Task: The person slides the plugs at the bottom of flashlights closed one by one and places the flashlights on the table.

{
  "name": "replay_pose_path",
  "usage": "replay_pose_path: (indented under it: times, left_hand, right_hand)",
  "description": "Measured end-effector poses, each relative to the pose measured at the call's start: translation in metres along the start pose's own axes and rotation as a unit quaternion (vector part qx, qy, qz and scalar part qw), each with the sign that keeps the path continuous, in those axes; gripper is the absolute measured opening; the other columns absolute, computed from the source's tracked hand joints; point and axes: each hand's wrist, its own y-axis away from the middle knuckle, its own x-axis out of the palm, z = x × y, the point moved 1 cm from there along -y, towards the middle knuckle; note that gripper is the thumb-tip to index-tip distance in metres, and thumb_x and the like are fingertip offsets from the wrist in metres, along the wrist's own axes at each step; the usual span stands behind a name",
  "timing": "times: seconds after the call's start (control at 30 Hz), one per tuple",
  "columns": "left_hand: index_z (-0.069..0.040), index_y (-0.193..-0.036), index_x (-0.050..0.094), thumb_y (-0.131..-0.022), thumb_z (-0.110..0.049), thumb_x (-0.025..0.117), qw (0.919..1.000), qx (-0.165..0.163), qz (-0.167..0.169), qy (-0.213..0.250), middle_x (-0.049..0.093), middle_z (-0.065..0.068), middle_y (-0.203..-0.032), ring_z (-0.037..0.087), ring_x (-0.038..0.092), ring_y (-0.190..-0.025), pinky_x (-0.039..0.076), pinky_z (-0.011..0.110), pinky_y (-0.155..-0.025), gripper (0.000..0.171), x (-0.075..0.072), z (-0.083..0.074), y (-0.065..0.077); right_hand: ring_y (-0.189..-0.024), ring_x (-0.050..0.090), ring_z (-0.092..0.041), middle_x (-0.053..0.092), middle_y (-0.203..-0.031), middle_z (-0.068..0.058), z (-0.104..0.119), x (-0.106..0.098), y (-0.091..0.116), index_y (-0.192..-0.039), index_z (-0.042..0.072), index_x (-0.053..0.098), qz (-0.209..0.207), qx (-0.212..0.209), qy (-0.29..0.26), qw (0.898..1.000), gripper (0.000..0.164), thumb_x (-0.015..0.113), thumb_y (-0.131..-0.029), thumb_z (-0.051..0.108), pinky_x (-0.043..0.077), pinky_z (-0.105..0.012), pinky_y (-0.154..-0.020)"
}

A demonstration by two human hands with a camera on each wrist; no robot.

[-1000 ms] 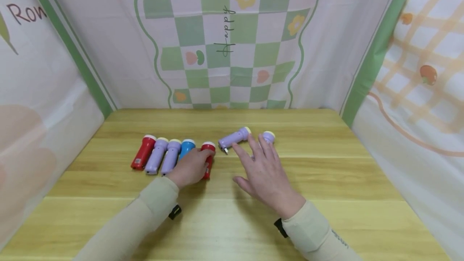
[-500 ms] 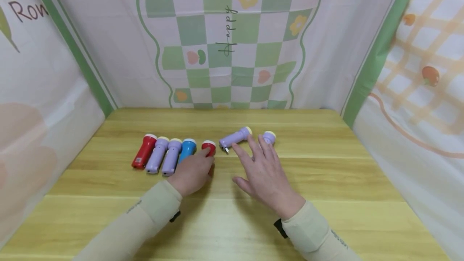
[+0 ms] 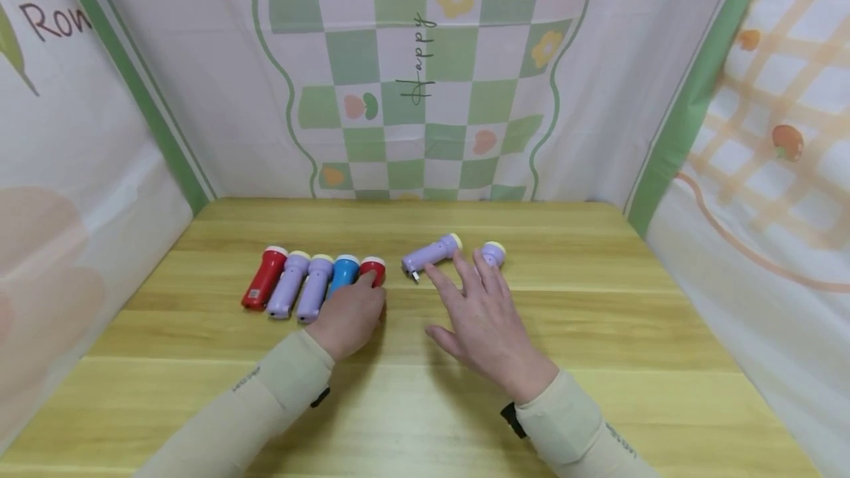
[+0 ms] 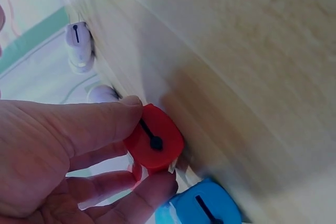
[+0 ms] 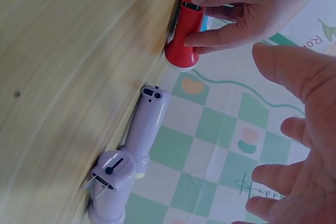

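Note:
In the head view my left hand [image 3: 348,316] grips a red flashlight [image 3: 372,265] lying at the right end of a row. Thumb and fingers pinch its tail end [image 4: 155,140] in the left wrist view. Just left of it lies a blue flashlight [image 3: 344,270]. My right hand [image 3: 494,323] is spread, fingers apart, holding nothing. It partly covers a purple flashlight [image 3: 492,253]; touch cannot be told from the head view. Another purple flashlight [image 3: 428,254] lies slanted between the hands. Metal prongs stick out of the nearer purple flashlight [image 5: 110,198] in the right wrist view.
Leftward along the row lie two purple flashlights [image 3: 315,290] and a red flashlight [image 3: 264,279], side by side. All rest on a wooden table [image 3: 425,404]. A patterned cloth [image 3: 425,146] hangs behind, with more cloth on both sides.
My left hand has slid the red flashlight left along the table, from apart to close beside the blue one. The right hand has stayed in place.

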Motion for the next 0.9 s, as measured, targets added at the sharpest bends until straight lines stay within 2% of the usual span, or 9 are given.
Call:
replay_pose_path:
  times: [0.3, 0.43, 0.6, 0.7, 0.9]
  left_hand:
    - [-0.004, -0.094, 0.070, -0.098, -0.009, 0.071, 0.9998, 0.006, -0.008, -0.018, 0.065, 0.023, -0.130, 0.029, 0.065, -0.066, 0.061, 0.043, -0.063, 0.006, 0.000, -0.001, 0.002]
    - [-0.004, -0.094, 0.071, -0.098, -0.010, 0.071, 0.9993, 0.009, -0.020, -0.030, 0.067, 0.021, -0.125, 0.030, 0.064, -0.068, 0.061, 0.044, -0.063, 0.007, -0.002, -0.003, 0.003]
    - [-0.005, -0.092, 0.071, -0.095, -0.013, 0.074, 0.9981, 0.012, -0.044, -0.040, 0.068, 0.017, -0.112, 0.030, 0.061, -0.067, 0.058, 0.044, -0.060, 0.009, -0.004, -0.005, 0.001]
    - [-0.005, -0.094, 0.071, -0.095, -0.015, 0.073, 0.9978, 0.011, -0.049, -0.042, 0.068, 0.015, -0.107, 0.032, 0.061, -0.069, 0.057, 0.044, -0.062, 0.010, -0.007, -0.007, -0.001]
    - [-0.004, -0.107, 0.071, -0.095, -0.018, 0.073, 0.9977, 0.025, -0.056, -0.028, 0.069, 0.015, -0.108, 0.036, 0.067, -0.086, 0.059, 0.048, -0.076, 0.018, -0.012, -0.008, -0.010]
  right_hand:
    - [-0.141, 0.040, -0.058, 0.049, -0.150, -0.032, -0.002, 0.001, 0.002, -0.152, 0.014, 0.049, -0.009, -0.002, 0.001, 1.000, 0.092, 0.092, -0.077, 0.045, 0.039, -0.067, -0.113]
    - [-0.143, 0.038, -0.058, 0.048, -0.152, -0.032, -0.002, -0.001, 0.002, -0.154, 0.015, 0.048, 0.003, 0.007, 0.002, 1.000, 0.091, 0.090, -0.079, 0.045, 0.038, -0.067, -0.115]
    - [-0.146, 0.035, -0.056, 0.046, -0.155, -0.031, -0.002, -0.003, 0.002, -0.155, 0.016, 0.047, 0.024, 0.020, -0.001, 1.000, 0.089, 0.088, -0.082, 0.046, 0.035, -0.067, -0.117]
    - [-0.147, 0.034, -0.056, 0.045, -0.156, -0.030, -0.003, -0.004, 0.002, -0.156, 0.016, 0.046, 0.032, 0.026, -0.004, 0.999, 0.089, 0.087, -0.083, 0.046, 0.034, -0.067, -0.118]
    - [-0.147, 0.034, -0.057, 0.045, -0.155, -0.030, -0.005, -0.004, 0.004, -0.156, 0.016, 0.046, 0.029, 0.026, 0.000, 0.999, 0.089, 0.087, -0.083, 0.046, 0.036, -0.067, -0.116]
